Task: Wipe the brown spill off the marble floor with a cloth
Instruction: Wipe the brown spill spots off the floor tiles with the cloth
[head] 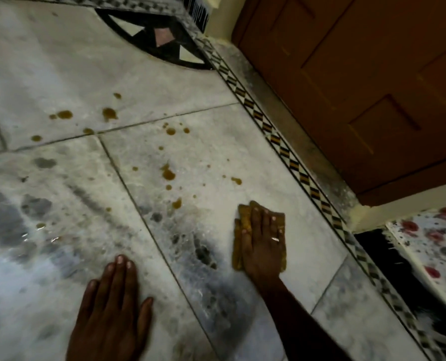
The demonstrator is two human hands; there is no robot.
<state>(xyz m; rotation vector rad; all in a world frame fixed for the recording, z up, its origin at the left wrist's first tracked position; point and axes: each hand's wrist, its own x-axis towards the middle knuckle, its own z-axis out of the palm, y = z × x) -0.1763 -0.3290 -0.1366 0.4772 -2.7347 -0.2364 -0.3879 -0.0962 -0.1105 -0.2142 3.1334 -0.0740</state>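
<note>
Brown drops of the spill (168, 174) lie scattered over the white-grey marble floor (60, 74), from the middle toward the upper left. My right hand (262, 242) presses flat on a folded yellow-brown cloth (239, 252) on the floor, below and right of the drops; a ring shows on one finger. My left hand (112, 306) rests flat on the bare marble at the bottom, fingers together, holding nothing.
A brown wooden door (360, 87) stands at the upper right behind a patterned black-and-white border strip (284, 149). A dark inlay motif (154, 35) sits at the top. A red-speckled surface (430, 238) lies at the far right.
</note>
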